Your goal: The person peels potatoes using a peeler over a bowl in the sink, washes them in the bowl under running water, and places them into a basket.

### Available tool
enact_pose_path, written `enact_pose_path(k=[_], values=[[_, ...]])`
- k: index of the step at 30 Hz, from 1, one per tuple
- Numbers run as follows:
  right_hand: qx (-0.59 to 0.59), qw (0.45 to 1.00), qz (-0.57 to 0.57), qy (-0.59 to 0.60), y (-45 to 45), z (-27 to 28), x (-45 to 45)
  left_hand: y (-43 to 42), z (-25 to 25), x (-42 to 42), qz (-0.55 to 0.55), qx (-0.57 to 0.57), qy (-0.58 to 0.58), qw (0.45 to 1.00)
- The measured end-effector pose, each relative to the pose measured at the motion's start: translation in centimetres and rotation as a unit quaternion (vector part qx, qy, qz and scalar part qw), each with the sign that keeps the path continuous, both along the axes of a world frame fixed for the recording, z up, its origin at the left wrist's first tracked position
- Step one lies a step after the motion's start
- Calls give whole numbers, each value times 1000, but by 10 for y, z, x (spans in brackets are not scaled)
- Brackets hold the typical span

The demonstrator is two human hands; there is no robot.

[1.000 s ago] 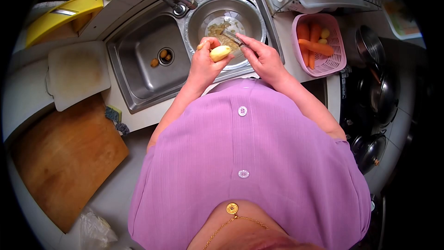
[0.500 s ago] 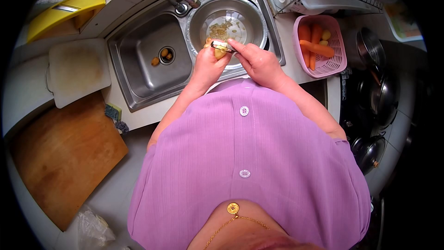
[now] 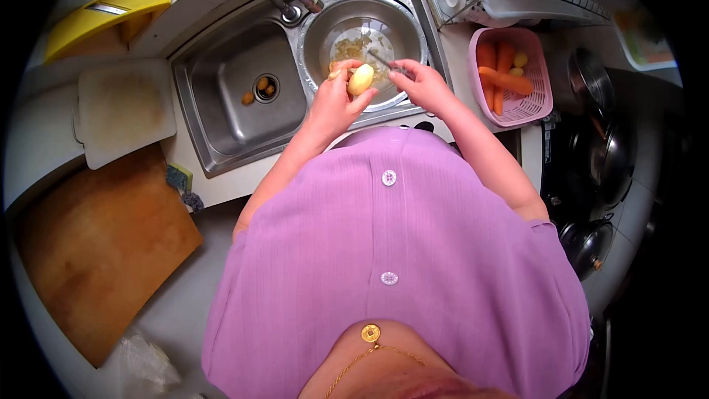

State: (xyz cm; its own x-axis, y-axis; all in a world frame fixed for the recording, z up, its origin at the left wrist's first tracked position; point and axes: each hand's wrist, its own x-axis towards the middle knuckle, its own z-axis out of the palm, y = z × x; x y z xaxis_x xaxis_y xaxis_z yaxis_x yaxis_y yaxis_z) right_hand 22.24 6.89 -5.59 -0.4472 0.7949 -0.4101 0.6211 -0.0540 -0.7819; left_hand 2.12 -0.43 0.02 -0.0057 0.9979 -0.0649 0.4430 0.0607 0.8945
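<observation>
Potato (image 3: 361, 79) in play, pale and bare, held up over the near side of the metal bowl (image 3: 406, 28)! From the left: a wooden board (image 3: 103, 244), then the left sink (image 3: 229, 66), small brown lumps (image 3: 247, 97) in and beside its drain; here's the left hand (image 3: 334, 96), fingers curled round that potato; peelings (image 3: 350, 49) lie beyond it; the right hand (image 3: 425, 89) closes on a slim peeler (image 3: 379, 60), blade clear of the potato; far side, a pink basket (image 3: 533, 109) carrying carrots (image 3: 504, 78)
</observation>
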Motion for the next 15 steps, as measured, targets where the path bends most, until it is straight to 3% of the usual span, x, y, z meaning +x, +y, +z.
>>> enact_pose_path(k=[2, 3, 8, 10, 15], values=[[-234, 944, -105, 206, 0, 42, -12, -1, 1, -1, 2, -20, 10, 1000], [-261, 924, -112, 258, -2, 53, -18, 0, 3, 0, -4, 7, 31, 999], [-321, 896, -106, 288, -10, 43, -29, 4, 12, 1, -3, 17, 16, 1000], [-342, 884, -121, 294, -11, 41, -29, 5, 3, 2, 13, 31, -110, 993], [-313, 904, -125, 262, -10, 41, -29, 5, 7, -4, 5, 22, -21, 1000]])
